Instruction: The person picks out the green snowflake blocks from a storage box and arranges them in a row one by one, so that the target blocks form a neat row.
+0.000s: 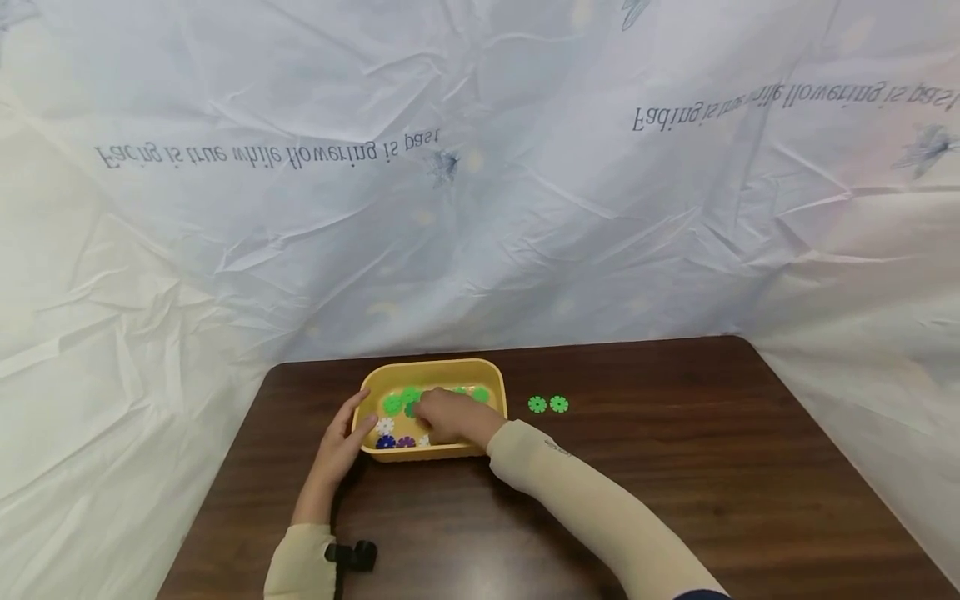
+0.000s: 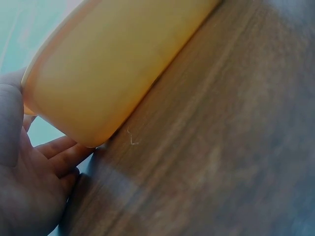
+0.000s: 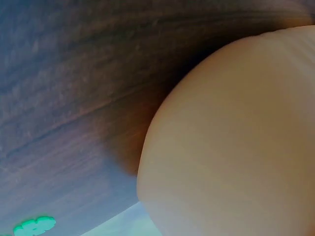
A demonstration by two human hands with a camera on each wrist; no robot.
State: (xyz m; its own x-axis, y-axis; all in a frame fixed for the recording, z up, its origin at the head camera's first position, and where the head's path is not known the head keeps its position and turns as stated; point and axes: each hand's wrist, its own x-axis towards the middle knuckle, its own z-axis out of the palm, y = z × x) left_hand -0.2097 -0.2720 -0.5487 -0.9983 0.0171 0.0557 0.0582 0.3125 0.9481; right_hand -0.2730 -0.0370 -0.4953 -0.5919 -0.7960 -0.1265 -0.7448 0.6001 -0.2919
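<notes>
A yellow plastic bin (image 1: 491, 379) holds green, white, dark blue and purple flower-shaped discs. My left hand (image 1: 343, 442) grips its left end, the thumb over the rim and the fingers along the outside. In the left wrist view, the left hand (image 2: 34, 182) touches the corner of the bin (image 2: 108, 73). My right hand (image 1: 450, 414) reaches down into the bin, its fingers bent among the discs. A darker green disc (image 1: 411, 409) shows beside its fingertips; whether they pinch it is hidden. The right wrist view does not show the fingers.
Two green discs (image 1: 548, 404) lie side by side on the dark wooden table (image 1: 675, 467), right of the bin. One green disc (image 3: 34, 226) appears in the right wrist view. White printed cloth (image 1: 480, 208) hangs behind the table and at its sides.
</notes>
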